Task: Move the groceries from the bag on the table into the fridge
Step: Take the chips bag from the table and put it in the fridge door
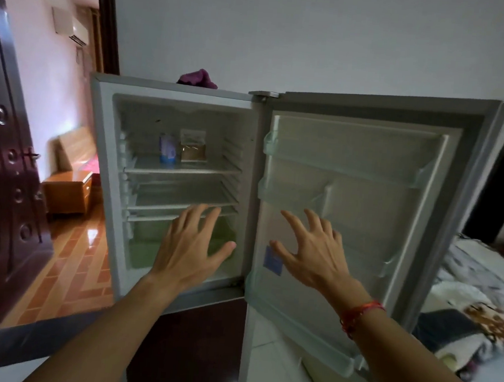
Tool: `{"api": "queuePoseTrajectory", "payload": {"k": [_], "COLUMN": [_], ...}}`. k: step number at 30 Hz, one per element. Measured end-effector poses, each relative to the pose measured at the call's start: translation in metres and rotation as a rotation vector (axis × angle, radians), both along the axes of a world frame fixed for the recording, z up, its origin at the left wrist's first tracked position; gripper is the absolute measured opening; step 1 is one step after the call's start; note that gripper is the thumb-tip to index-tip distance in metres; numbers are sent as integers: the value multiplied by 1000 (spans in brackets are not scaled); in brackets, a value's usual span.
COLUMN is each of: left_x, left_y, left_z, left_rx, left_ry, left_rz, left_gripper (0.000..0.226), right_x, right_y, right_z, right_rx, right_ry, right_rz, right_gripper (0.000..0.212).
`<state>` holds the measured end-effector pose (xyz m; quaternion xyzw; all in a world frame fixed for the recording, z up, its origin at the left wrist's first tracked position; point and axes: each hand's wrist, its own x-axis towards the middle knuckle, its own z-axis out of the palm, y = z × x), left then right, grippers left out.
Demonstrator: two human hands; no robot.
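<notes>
Groceries show only as two items on the upper shelf (185, 169) of the fridge (99, 177): a small blue-and-white carton (167, 150) and, just beside it, a clear packet (192, 150) with brown contents; the bag and the tabletop are out of view. Both hands are empty; the left hand (192, 246) is spread wide before the lower shelves, the right hand (312, 257) wide before the open door (380, 208). The carton looks light and stiff, best gripped by its sides; the packet looks soft and probably slippery, best pinched at its top edge.

Matt grey metal fridge (101, 159), clear plastic door shelves (338, 168), glossy floor tiles (74, 254)
</notes>
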<state>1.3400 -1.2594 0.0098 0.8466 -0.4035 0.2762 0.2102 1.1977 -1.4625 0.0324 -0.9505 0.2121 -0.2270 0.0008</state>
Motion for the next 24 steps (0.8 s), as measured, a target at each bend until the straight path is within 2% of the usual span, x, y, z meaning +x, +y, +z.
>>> {"api": "queuePoseTrajectory", "payload": {"k": [8, 14, 17, 24], "left_x": [-57, -98, -121, -198], "left_y": [-100, -169, -195, -232], "left_z": [-6, -5, -9, -21], "left_rx": [-12, 30, 77, 129], "left_ry": [41, 1, -4, -14], "left_rz": [-309, -548, -683, -1031], "left_gripper": [78, 78, 80, 80], "right_x": [-110, -188, -224, -315], "right_y": [-52, -71, -68, -14], "right_z": [-5, -6, -12, -34], "right_rx": [12, 37, 66, 86], "right_ry": [1, 18, 17, -13], "right_rz": [-270, -513, -639, -1010], "right_gripper": [73, 78, 81, 74]}}
